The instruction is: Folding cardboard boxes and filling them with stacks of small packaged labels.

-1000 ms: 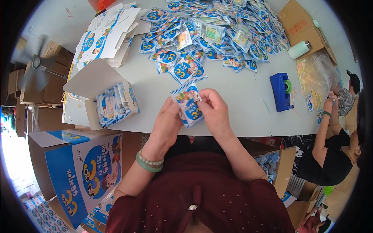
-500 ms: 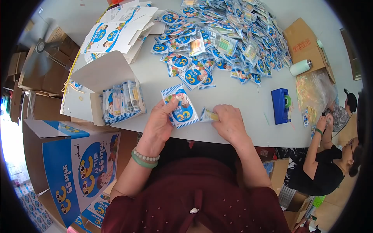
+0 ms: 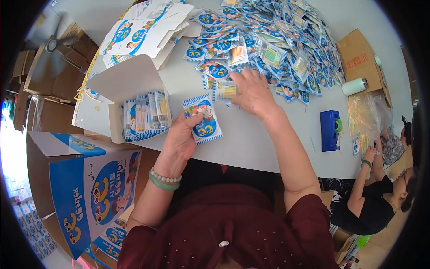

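Note:
My left hand [image 3: 180, 134] is closed on a small blue-and-white plastic packet [image 3: 208, 124], its thumb across the front. Whether other packets lie behind it I cannot tell. Farther right, my right hand [image 3: 254, 95] reaches over the near edge of a big pile of the same packets [image 3: 268, 38]. Its fingers are apart, beside a packet [image 3: 224, 91] that lies with its clear side and yellow-orange contents up. To the left of my left hand stands an open white box [image 3: 117, 123] with several packets [image 3: 145, 114] upright in a row.
Flat white printed cartons [image 3: 139, 38] are stacked at the back left. A blue tape dispenser [image 3: 329, 130], a pale green bottle [image 3: 354, 86] and a cardboard box [image 3: 358, 56] are on the right. A big printed carton [image 3: 96, 193] stands below the table's left edge. Another person [image 3: 369, 197] works at right.
My right hand has moved from the table's front up to the pile, and the packet it held now seems to lie there. My left hand still holds its packet.

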Available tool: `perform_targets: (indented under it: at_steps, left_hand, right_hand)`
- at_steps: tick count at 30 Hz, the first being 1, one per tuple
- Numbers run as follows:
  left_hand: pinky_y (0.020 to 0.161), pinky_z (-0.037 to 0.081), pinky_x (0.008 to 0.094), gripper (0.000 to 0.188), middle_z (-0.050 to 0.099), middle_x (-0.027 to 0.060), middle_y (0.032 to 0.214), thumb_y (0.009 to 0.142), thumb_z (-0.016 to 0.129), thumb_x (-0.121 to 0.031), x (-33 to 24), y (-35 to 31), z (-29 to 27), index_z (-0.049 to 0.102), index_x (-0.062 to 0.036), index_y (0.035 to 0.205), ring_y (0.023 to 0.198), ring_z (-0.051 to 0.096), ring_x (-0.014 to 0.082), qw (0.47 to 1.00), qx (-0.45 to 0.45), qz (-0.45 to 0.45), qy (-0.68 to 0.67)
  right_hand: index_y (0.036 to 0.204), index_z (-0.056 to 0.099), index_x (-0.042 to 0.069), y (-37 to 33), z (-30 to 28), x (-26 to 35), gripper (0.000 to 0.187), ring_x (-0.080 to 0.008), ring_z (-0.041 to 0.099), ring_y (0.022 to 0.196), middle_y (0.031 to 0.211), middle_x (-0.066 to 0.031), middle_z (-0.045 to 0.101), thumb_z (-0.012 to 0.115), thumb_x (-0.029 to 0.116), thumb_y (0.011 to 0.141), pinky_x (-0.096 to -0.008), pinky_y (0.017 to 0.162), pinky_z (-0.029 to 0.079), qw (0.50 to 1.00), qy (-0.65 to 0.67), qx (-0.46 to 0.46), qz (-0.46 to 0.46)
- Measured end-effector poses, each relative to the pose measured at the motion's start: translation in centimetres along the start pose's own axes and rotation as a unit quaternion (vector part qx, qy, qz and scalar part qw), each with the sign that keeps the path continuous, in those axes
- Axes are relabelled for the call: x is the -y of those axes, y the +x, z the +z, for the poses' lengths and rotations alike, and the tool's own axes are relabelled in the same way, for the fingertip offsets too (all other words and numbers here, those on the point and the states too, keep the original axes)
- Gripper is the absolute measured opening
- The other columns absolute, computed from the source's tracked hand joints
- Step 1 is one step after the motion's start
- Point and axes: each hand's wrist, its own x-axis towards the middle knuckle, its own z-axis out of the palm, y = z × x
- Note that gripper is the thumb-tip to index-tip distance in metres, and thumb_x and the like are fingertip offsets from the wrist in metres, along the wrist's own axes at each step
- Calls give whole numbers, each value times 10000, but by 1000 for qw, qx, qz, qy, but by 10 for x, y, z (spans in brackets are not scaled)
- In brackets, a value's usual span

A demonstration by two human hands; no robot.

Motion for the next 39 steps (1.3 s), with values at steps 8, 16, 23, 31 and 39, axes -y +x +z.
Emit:
perform_targets:
  at_steps: [8, 16, 23, 31, 39]
  left_hand:
    - [835, 565, 393, 295, 611, 143, 1108, 935, 492, -37, -29, 18, -27, 457, 22, 1222, 940, 658, 242, 998, -33, 41, 26]
    - [952, 477, 387, 284, 589, 85, 1167, 963, 490, -90, 9, 12, 10, 470, -8, 1234, 1066, 593, 207, 991, 113, 20, -74]
    - [831, 547, 367, 346, 625, 90, 1103, 865, 598, 3, 11, 3, 12, 520, -16, 1201, 954, 638, 214, 998, -23, 60, 17]
    - [784, 572, 369, 372, 644, 106, 1061, 826, 621, 26, 2, 5, 4, 526, 4, 1185, 912, 660, 228, 998, -27, 56, 16]
    - [822, 573, 410, 383, 626, 115, 1107, 842, 594, 29, -11, 7, -21, 499, -10, 1211, 969, 652, 258, 996, -65, 62, -22]
  right_hand:
    - [1140, 568, 56, -41, 8, -27, 426, -228, 596, 941, 1049, -94, 618, 675, 136, 735, -352, 841, 469, 958, 259, -54, 106]
    - [1148, 558, 16, -64, 21, 22, 344, -135, 594, 906, 1019, -42, 617, 614, 57, 811, -261, 815, 470, 630, 765, -82, 108]
    - [1067, 585, 4, -56, 32, 32, 254, -227, 596, 920, 998, -121, 600, 603, 135, 850, -347, 791, 479, 936, 288, -195, 57]
    - [855, 614, 65, -49, 42, 4, 178, -317, 565, 874, 908, -116, 584, 662, 205, 755, -422, 750, 446, 964, -31, -202, 172]
    - [885, 619, 55, -34, 15, 19, 149, -319, 564, 945, 933, -124, 595, 621, 172, 793, -431, 778, 444, 979, 146, -98, 106]
